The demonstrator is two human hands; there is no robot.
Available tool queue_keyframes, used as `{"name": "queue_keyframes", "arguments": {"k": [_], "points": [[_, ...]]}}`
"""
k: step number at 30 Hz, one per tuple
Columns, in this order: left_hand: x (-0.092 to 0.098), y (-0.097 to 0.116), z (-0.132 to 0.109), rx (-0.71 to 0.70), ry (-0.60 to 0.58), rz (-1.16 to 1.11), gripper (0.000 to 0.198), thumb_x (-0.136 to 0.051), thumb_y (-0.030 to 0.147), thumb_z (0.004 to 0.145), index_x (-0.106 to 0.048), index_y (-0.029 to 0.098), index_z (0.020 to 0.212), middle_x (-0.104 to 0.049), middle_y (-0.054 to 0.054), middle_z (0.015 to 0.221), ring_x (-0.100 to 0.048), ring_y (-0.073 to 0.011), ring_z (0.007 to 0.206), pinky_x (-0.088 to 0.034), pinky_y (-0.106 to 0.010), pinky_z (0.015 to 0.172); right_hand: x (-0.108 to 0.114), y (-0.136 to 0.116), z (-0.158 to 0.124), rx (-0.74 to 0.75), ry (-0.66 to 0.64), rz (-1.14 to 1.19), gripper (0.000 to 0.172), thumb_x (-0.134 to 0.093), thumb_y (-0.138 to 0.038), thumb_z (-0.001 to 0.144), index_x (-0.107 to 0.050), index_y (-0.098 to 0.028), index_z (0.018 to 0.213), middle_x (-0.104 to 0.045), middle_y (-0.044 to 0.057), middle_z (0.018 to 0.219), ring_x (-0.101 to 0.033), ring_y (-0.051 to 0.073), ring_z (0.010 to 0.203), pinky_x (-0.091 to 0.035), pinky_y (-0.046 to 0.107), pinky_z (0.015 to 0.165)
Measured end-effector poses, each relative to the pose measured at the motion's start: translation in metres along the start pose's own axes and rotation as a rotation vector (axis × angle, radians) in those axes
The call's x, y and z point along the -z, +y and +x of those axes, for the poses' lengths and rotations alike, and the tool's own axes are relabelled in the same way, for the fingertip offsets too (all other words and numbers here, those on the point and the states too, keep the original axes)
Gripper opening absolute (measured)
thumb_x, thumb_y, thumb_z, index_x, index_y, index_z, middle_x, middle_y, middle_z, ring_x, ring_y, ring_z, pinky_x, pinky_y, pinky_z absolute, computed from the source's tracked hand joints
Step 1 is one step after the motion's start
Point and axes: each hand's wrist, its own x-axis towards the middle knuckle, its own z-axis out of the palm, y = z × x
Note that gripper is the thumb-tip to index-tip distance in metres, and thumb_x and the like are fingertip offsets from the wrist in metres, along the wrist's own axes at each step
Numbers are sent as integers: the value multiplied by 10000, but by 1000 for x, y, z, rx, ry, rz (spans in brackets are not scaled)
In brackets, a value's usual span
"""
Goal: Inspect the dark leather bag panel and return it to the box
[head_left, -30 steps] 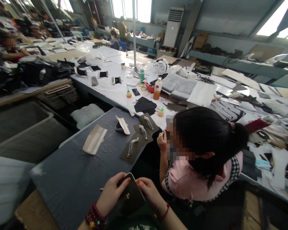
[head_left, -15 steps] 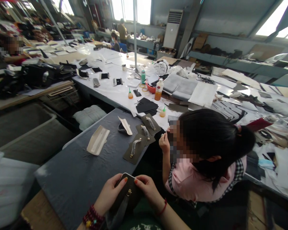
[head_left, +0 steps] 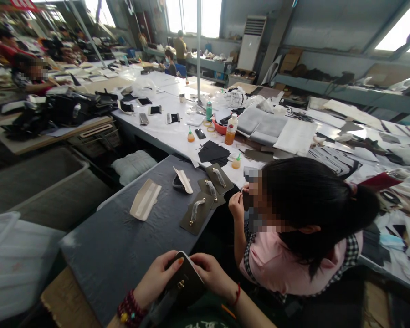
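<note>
Between my two hands is a dark olive leather panel (head_left: 189, 279) with a pale edge, gold hardware and a handle wrapped in clear plastic. My left hand (head_left: 162, 273) grips its left side, thumb on the front face. My right hand (head_left: 210, 273) is closed on the upper right edge, its fingertips partly behind the panel. Beyond them on the grey table (head_left: 112, 255), several similar olive panels with wrapped handles overlap; the nearest panel (head_left: 187, 222) lies at the table's right edge. A flat cream leather piece (head_left: 146, 199) and a folded cream-and-dark piece (head_left: 182, 181) lie to their left.
A co-worker in a pink top (head_left: 276, 264) sits close on my right, hands raised. On the white worktable ahead are black sheets (head_left: 213, 152), small glue bottles (head_left: 236, 161) and a bottle of orange liquid (head_left: 231, 132). Plastic bins (head_left: 17, 269) stand at left.
The panel has turned in my hands, and my right thumb has moved off its front face to the edge. The whole view has shifted slightly, so the surroundings appear farther right.
</note>
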Motion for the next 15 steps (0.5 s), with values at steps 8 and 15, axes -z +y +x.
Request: {"name": "queue_keyframes", "arguments": {"k": [8, 15], "points": [[-20, -12, -4, -117, 495, 331, 511, -634, 551, 772, -545, 161, 1089, -569, -132, 1123, -521, -297, 1116, -400, -452, 1003, -19, 1, -6, 163, 268, -328, 344, -539, -430, 910, -671, -128, 813, -616, 44, 743, -533, 152, 704, -373, 251, 628], [-26, -10, -17, -20, 216, 40, 462, -494, 514, 879, -640, 162, 1141, -676, -131, 1158, -613, -268, 1058, -459, -359, 948, -27, -4, -11, 291, 241, -399, 278, -488, -377, 949, -582, -170, 789, -562, 38, 844, -509, 150, 784, -389, 256, 706]]}}
